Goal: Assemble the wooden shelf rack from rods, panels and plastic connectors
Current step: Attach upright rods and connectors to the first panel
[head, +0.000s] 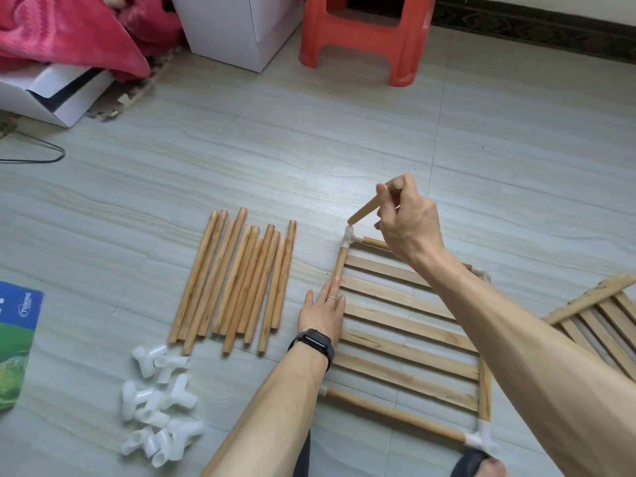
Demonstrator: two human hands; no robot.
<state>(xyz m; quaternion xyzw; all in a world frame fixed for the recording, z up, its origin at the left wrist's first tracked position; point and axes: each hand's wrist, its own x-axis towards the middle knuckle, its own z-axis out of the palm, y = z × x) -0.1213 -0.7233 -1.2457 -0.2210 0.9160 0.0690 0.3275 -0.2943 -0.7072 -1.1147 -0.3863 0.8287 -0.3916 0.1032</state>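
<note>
Wooden parts lie spread on a grey floor (pixel 241 139) in the head view, the only one given. The slatted panel (pixel 406 325) sits at about five o'clock of the picture, framed by rods plugged into white plastic corners. The right hand (pixel 407 222) is curled round a short rod (pixel 370 208), gripping its upper half. The rod's lower tip tilts down toward the corner connector (pixel 349 234) at the panel's eleven o'clock corner, and tip and socket look just apart, not yet seated. The left hand (pixel 323 311) lies flat with straight fingers at the panel's nine o'clock edge, fingertips touching the side rod (pixel 340 265), seemingly to steady the frame. Loose rods (pixel 237 280) lie side by side farther out at nine o'clock, and spare connectors (pixel 161 401) are heaped at seven o'clock of the picture. A second panel (pixel 602 318) lies at three o'clock. The held rod is probably light, stiff and smooth, so a grip near its top should allow a straight push. The socket fit is likely tight, and a tilted entry could jam or twist the thin plastic.
</note>
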